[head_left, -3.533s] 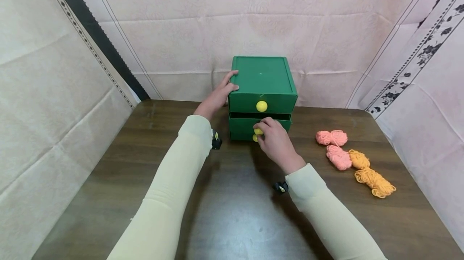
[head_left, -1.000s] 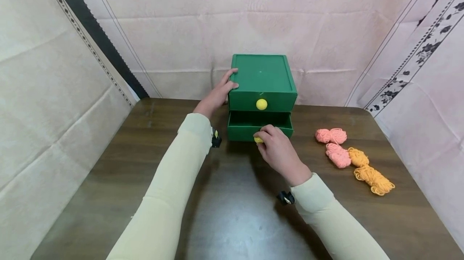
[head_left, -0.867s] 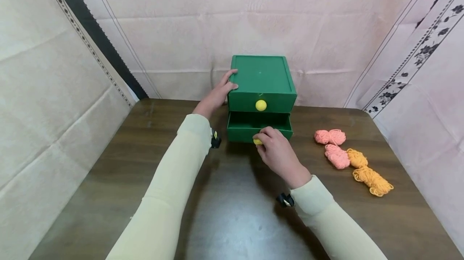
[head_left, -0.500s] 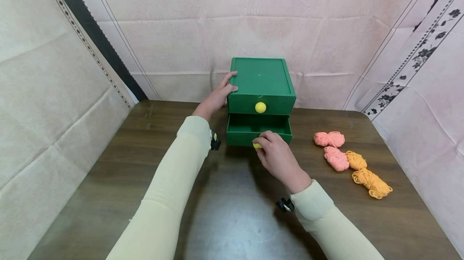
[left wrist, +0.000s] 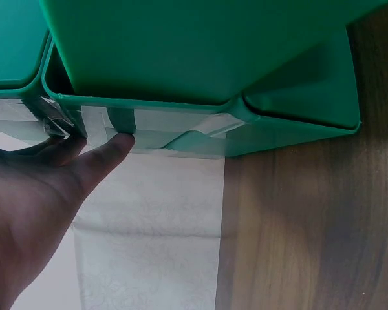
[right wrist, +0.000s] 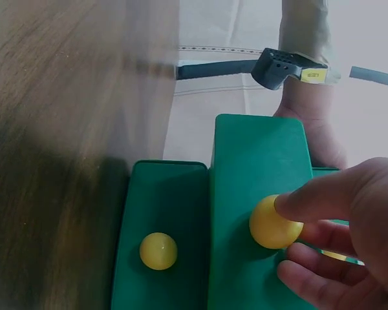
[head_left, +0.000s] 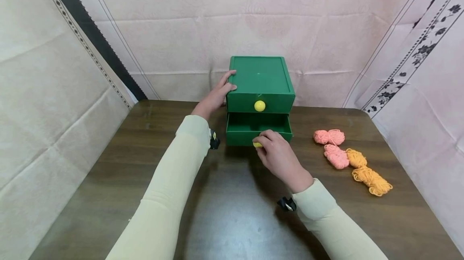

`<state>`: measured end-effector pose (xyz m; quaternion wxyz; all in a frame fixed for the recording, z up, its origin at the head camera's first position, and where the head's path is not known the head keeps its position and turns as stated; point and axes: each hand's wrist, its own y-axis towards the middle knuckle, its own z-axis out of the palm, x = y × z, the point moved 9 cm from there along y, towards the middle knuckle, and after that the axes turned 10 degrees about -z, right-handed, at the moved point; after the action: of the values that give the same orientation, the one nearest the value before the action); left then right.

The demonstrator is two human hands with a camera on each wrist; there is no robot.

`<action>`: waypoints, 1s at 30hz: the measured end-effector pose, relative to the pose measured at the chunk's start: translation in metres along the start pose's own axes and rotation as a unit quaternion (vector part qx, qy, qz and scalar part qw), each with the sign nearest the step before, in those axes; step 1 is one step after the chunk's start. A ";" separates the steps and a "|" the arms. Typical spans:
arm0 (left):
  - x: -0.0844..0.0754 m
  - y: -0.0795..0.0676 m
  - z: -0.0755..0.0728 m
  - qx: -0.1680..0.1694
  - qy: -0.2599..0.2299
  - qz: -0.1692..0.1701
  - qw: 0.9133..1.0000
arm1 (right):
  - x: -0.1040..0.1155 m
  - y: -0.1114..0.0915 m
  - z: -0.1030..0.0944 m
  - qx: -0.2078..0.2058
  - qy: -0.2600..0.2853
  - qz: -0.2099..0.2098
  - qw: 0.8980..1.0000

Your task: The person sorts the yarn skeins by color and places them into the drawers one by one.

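A green drawer cabinet point(head_left: 259, 75) stands at the back of the table. Its top drawer with a yellow knob point(head_left: 259, 106) is closed, while the drawer point(head_left: 241, 138) beneath is pulled out, its visible inside bare. My right hand point(head_left: 278, 156) pinches this drawer's round yellow knob point(right wrist: 271, 223) between thumb and fingers. In the right wrist view, a lower drawer with its own yellow knob point(right wrist: 158, 250) sits closed. My left hand point(head_left: 216, 95) rests on the cabinet's left side near the top edge, its fingertips touching the taped side point(left wrist: 161, 126) in the left wrist view.
Two pink yarn bundles point(head_left: 336, 156) and two orange yarn bundles point(head_left: 371, 180) lie on the wooden table point(head_left: 145, 195), right of the cabinet. Pale patterned cloth point(head_left: 174, 42) hangs behind the cabinet and along both sides.
Since the earliest frame, the lower visible drawer has slid from slightly ajar to well out, my right hand moving toward me with its knob. My left hand has kept its place on the cabinet.
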<state>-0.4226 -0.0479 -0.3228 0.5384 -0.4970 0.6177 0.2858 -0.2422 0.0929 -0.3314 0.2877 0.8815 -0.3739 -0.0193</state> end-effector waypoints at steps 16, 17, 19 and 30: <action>-0.021 -0.027 0.006 0.024 0.006 -0.013 1.000 | -0.001 -0.004 -0.035 -0.069 -0.005 -0.002 0.998; -0.020 -0.027 0.006 0.024 0.005 -0.013 1.000 | -0.002 -0.005 -0.037 -0.075 -0.005 -0.001 0.997; -0.015 -0.019 0.005 0.025 -0.001 -0.012 1.000 | -0.006 -0.007 -0.042 -0.082 -0.008 -0.001 0.997; 0.001 0.003 -0.001 0.001 0.001 0.002 1.000 | -0.027 -0.018 -0.060 -0.106 -0.028 0.029 0.994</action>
<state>-0.4261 -0.0483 -0.3239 0.5379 -0.4955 0.6193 0.2854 -0.2353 0.1506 -0.2957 0.3696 0.8340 -0.4027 -0.0757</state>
